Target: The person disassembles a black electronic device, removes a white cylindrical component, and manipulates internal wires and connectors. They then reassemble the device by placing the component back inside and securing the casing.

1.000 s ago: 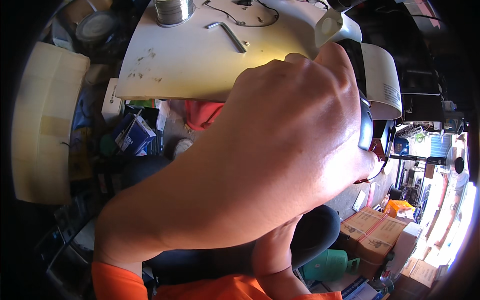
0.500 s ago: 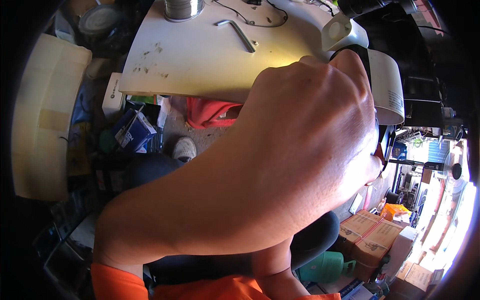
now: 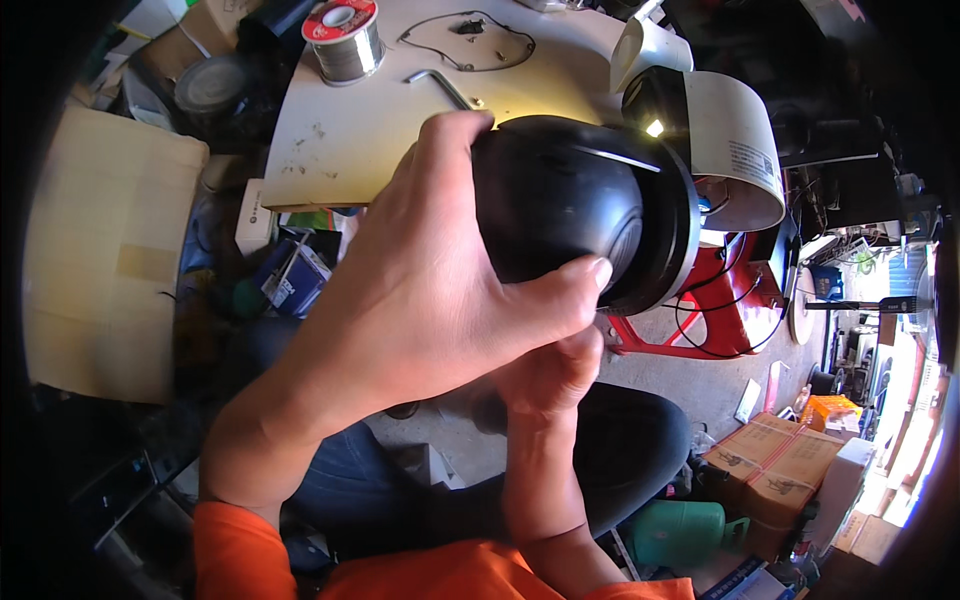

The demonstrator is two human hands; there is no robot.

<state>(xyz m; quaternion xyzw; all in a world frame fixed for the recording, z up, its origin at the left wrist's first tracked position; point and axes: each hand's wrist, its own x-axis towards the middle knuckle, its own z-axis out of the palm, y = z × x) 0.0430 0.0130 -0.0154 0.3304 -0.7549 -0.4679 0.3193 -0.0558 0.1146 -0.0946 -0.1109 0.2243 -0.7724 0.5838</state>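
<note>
My left hand (image 3: 430, 260) grips a round black dome-shaped part (image 3: 560, 200), its thumb across the front and its fingers over the far side. The part has a wide black rim (image 3: 684, 235) on its right. Below it my right hand (image 3: 550, 375) is closed, its thumb bent; its other fingers are hidden, so what it holds cannot be made out. Just beyond the rim stands a curved white housing (image 3: 735, 130) with an open lower end and wires inside. A small light (image 3: 655, 128) shines on the black piece beside the housing.
On the white table (image 3: 300, 160) lie a solder wire spool (image 3: 350, 50), a hex key (image 3: 440, 85) and a looped thin cable (image 3: 465, 65). A red stool (image 3: 710, 310) stands beneath the housing, with black wires hanging. Cardboard boxes (image 3: 775, 455) and a green jug (image 3: 680, 530) are at lower right.
My left hand has moved left and down from beside the white housing and turned. The black dome part and my right hand have come into sight. The view has shifted slightly.
</note>
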